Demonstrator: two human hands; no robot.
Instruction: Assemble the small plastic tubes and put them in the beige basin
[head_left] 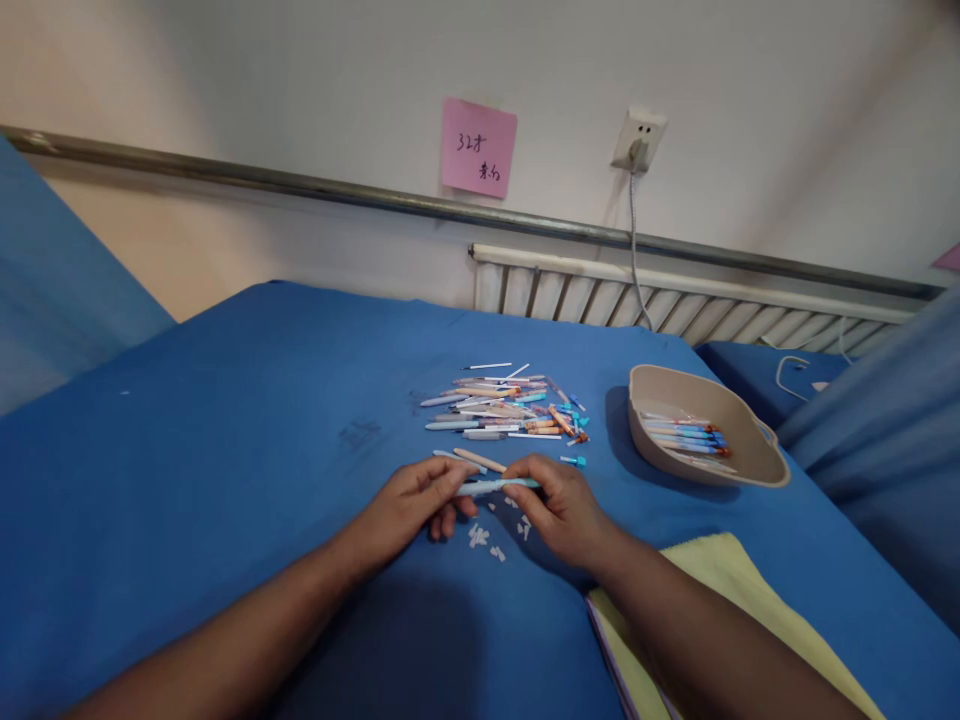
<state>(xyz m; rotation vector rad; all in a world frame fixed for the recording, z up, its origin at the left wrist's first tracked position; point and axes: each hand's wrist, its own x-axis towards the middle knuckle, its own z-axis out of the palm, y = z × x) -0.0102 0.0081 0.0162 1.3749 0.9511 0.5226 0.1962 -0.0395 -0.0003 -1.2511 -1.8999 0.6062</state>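
Note:
Between my two hands lies a pale blue pen (pixel 484 487), held level above the blue cloth. My left hand (pixel 420 497) pinches its left end between thumb and fingers. At the other end, my right hand (pixel 559 505) grips the teal-tinted part of the pen. Just behind them rests a beige pen barrel (pixel 480 460). A loose pile of pen parts, barrels and refills (pixel 495 405) spreads farther back. Small white pieces (pixel 478 537) are scattered on the cloth below my hands. A small teal-and-blue part (pixel 574 461) sits right of the pile.
On the right stands a beige plastic basin (pixel 750 440) with several pens (pixel 686 437) inside. A yellow cloth (pixel 742 610) lies under my right forearm. The blue-covered table (pixel 225 400) meets a wall with a radiator (pixel 555 285), a metal rail and a plugged socket (pixel 639 140).

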